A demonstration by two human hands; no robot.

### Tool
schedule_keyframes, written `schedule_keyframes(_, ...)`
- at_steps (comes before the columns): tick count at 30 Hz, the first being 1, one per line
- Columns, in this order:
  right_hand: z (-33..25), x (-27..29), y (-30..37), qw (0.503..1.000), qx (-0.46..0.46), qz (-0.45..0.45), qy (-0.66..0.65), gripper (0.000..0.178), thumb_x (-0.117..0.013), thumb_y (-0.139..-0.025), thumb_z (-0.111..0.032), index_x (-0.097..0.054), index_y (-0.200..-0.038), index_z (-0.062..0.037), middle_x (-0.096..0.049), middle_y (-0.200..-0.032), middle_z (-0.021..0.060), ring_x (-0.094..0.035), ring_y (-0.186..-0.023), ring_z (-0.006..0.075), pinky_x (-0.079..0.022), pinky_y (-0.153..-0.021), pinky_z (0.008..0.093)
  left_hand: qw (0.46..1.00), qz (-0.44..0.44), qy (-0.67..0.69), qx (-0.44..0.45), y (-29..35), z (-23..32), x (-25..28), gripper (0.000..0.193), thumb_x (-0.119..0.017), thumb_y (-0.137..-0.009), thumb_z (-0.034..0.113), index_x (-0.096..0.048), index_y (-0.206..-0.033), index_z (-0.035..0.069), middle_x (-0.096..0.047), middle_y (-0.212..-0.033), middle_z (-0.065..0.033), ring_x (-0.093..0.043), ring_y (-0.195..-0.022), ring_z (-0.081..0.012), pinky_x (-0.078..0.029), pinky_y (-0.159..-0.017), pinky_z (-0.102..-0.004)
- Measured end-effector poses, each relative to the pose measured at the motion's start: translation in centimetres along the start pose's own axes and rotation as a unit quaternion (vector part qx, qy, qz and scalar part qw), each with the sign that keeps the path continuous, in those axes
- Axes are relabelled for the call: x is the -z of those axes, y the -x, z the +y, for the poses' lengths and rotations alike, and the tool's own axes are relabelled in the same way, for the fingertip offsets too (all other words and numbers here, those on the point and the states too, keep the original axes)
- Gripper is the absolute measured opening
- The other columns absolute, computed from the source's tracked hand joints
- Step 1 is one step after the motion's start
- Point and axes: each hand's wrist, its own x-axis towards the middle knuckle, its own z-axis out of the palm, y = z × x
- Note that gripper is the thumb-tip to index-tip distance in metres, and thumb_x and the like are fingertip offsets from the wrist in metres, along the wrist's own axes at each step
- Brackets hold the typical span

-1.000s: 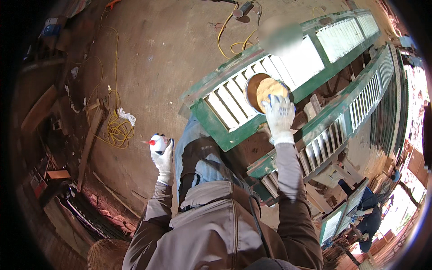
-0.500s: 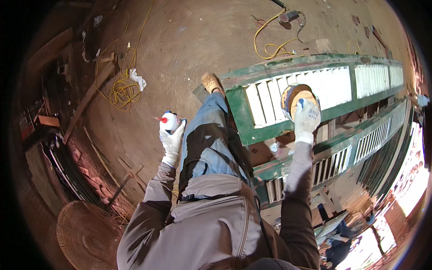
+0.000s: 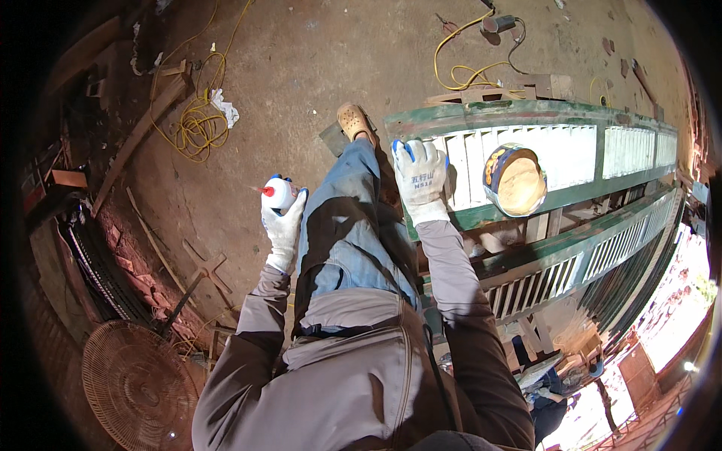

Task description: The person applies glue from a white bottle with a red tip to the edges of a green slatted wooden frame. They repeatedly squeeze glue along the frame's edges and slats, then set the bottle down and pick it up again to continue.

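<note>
In my gloved left hand point(image 3: 283, 223) is a white squeeze bottle point(image 3: 280, 194) with a red tip pointing left; my fingers are closed round it. My gloved right hand point(image 3: 421, 180) lies over the near left end of a green louvered shutter point(image 3: 481, 218) with white slats. Its fingers are bent down against the frame, their tips partly hidden. To the right of that hand, a round tub point(image 3: 492, 173) with a dark patterned side and a tan top stands on the slats, apart from my fingers.
Another green louvered panel point(image 3: 541, 284) lies nearer on the right. Yellow cord point(image 3: 199, 131) is coiled on the floor at left. A corded power tool point(image 3: 496, 25) lies at the far side. A round fan guard point(image 3: 139, 376) is at lower left, beside a wooden cross-shaped piece point(image 3: 207, 267).
My right hand has let go of the tub and moved left to the shutter's end. The tub now stands on the slats. The bottle in my left hand has tipped slightly.
</note>
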Motion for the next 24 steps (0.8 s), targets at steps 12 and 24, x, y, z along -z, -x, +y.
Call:
schedule_keyframes(12,-0.8,0.2,4.5,0.997,-0.018,-0.067,0.032,0.067,-0.067,-0.092,-0.061,-0.057,-0.152,-0.0336,-0.043,-0.153,0.0191,-0.044,-0.126,0.0399,-0.038,-0.106,0.0582,1.0,-0.021,0.022,-0.001,-0.4,-0.2,-0.1,0.062,-0.087,-0.087,0.009,-0.056,-0.14,-0.001,-0.068,-0.122,-0.0083,-0.067,-0.106,-0.0149,-0.056,-0.095,-0.0313)
schedule_keyframes(24,0.4,0.7,5.2,0.992,-0.061,-0.083,0.074,0.082,-0.067,-0.09,-0.064,-0.045,-0.16,-0.0285,-0.042,-0.157,0.0197,-0.041,-0.138,0.0415,-0.031,-0.116,0.0613,1.0,-0.019,0.02,0.01,-0.6,-0.2,-0.6,0.063,-0.087,-0.087,0.009,-0.055,-0.14,-0.001,-0.067,-0.123,-0.0093,-0.067,-0.107,-0.0156,-0.057,-0.095,-0.0317)
